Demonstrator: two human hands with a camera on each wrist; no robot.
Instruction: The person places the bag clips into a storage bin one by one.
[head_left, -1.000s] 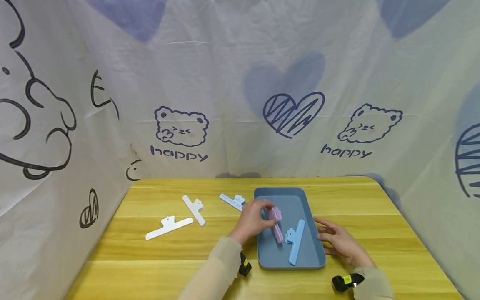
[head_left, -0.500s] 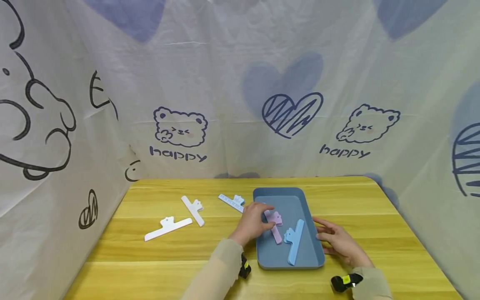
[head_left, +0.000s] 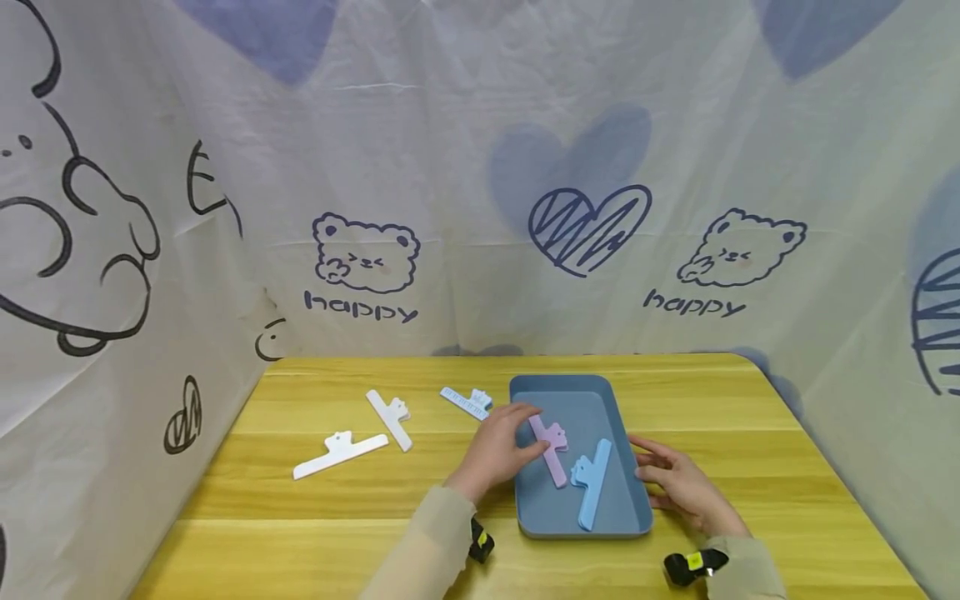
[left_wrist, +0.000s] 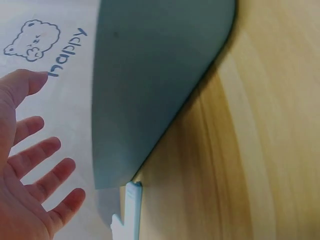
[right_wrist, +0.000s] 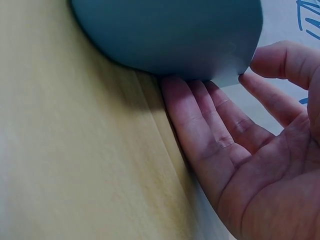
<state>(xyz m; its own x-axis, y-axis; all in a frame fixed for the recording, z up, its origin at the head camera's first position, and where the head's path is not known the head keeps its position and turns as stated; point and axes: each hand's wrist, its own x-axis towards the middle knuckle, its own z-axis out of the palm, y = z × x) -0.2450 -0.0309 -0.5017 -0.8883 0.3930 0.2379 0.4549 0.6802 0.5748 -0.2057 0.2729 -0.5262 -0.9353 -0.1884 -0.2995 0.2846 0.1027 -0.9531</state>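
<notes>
A pink clip (head_left: 553,454) lies in the left part of the blue-grey tray (head_left: 536,518), with a light blue clip (head_left: 592,486) to its right. My left hand (head_left: 495,446) hovers over the tray's left rim, thumb and fingers spread around the pink clip's upper part. In the left wrist view those fingers (left_wrist: 37,155) are apart with nothing between them. My right hand (head_left: 684,485) rests against the tray's right side. Seen from the right wrist, its fingertips (right_wrist: 175,86) touch the tray's outer wall low down, with the thumb near the rim.
Two white clips (head_left: 341,452) (head_left: 390,419) lie on the left of the wooden table (head_left: 247,533). A pale blue and white patterned clip (head_left: 467,402) lies behind my left hand, just left of the tray. A printed cloth (head_left: 465,167) hangs along the back and sides.
The left hand has let go of the pink clip, which now lies flat in the tray, and has drawn slightly left with its fingers apart. The right hand stays at the tray.
</notes>
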